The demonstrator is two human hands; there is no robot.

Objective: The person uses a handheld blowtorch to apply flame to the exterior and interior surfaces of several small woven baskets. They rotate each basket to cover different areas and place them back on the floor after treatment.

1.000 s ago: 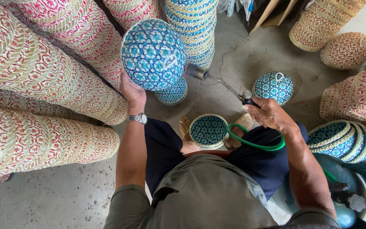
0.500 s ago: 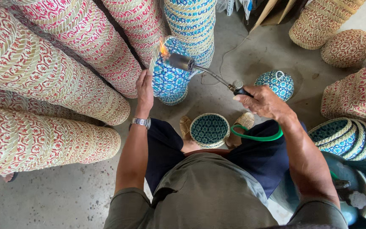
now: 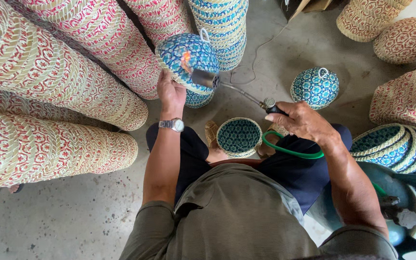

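My left hand [image 3: 170,91] holds up a round blue-and-cream woven basket lid [image 3: 188,60] by its lower edge. My right hand [image 3: 302,120] grips the handle of a gas torch [image 3: 227,84]. The torch nozzle points at the lid, and a small orange flame [image 3: 186,59] touches its woven surface. A green hose [image 3: 290,150] loops from the torch under my right wrist. An open blue woven basket [image 3: 239,137] sits between my knees.
Tall stacks of red-and-cream woven baskets [image 3: 49,82] lie at the left. A blue stack [image 3: 222,24] stands behind the lid. A blue domed lid [image 3: 315,87] rests on the concrete floor. Nested blue baskets [image 3: 392,147] and a gas cylinder [image 3: 396,212] are at the right.
My left hand has turned the lid and held it higher. The torch has swung left onto the lid, with the flame now on its surface.
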